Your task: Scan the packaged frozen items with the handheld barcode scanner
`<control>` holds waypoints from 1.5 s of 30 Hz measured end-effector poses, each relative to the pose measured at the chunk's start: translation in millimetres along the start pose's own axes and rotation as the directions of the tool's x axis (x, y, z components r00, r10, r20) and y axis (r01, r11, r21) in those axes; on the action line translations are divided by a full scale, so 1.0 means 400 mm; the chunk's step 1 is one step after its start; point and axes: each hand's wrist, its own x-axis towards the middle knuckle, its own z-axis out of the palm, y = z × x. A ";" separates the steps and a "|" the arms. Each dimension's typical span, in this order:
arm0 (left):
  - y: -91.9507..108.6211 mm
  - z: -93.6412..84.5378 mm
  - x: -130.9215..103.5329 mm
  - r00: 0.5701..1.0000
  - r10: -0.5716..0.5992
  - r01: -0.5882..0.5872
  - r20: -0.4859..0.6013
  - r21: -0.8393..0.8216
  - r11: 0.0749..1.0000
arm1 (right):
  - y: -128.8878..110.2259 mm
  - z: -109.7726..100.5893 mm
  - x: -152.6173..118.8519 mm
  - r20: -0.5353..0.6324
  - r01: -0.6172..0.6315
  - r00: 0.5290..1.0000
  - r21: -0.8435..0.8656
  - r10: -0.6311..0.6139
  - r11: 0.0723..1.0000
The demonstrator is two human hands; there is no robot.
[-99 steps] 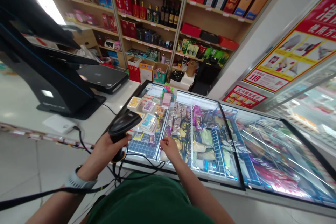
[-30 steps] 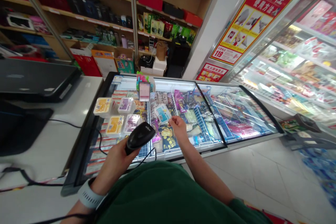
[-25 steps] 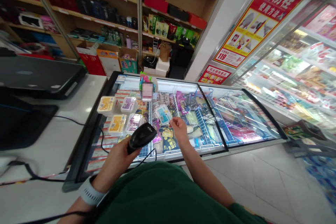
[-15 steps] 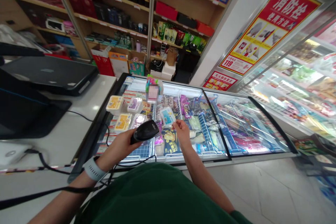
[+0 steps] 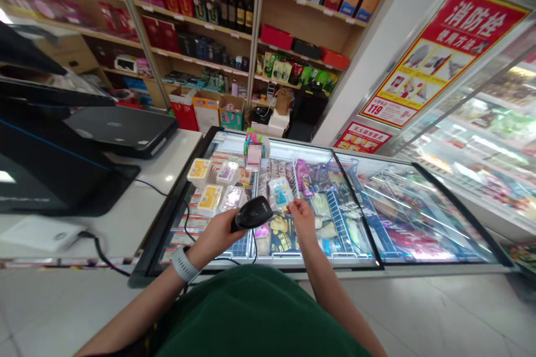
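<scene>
My left hand (image 5: pixel 220 237) is wrapped round the grip of a black handheld barcode scanner (image 5: pixel 253 213), whose head points right. To its right, a clear plastic box (image 5: pixel 280 193) with a blue label is over the freezer's glass top. My right hand (image 5: pixel 303 217) has its fingers pinched at the lower right corner of this box. Left of the scanner are more such boxes: two with yellow labels (image 5: pixel 210 197) and two paler ones, one a purple-labelled box (image 5: pixel 228 172). A colourful item (image 5: pixel 253 153), partly blurred, stands behind them.
Beneath lies a glass-topped chest freezer (image 5: pixel 379 265) with packaged food inside. At left, a counter (image 5: pixel 176 156) carries a black till terminal (image 5: pixel 54 167) and a white device (image 5: pixel 39 234). A black cable (image 5: pixel 187 217) crosses the glass. Stocked shelves (image 5: pixel 201 61) stand behind.
The view has swung a little to the left, so everything sits further right and lower. Both hands keep about the same places relative to the scanner and boxes.
</scene>
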 end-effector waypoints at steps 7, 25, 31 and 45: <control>-0.045 0.028 -0.032 0.999 -0.028 0.028 0.026 0.028 0.999 | 0.021 -0.003 -0.020 0.009 -0.027 1.000 -0.012 0.027 1.000; -0.084 0.027 -0.004 0.995 -0.097 0.094 0.026 0.101 0.990 | 0.031 0.030 0.006 0.030 -0.048 0.998 -0.026 0.048 0.999; -0.060 0.028 -0.008 0.998 -0.048 0.044 0.049 0.077 0.996 | 0.024 0.026 0.007 0.029 -0.054 0.998 -0.036 0.055 0.998; -0.066 0.031 -0.032 0.996 0.022 -0.032 0.092 0.114 0.993 | 0.038 0.020 0.000 0.027 -0.049 0.998 -0.020 0.050 0.999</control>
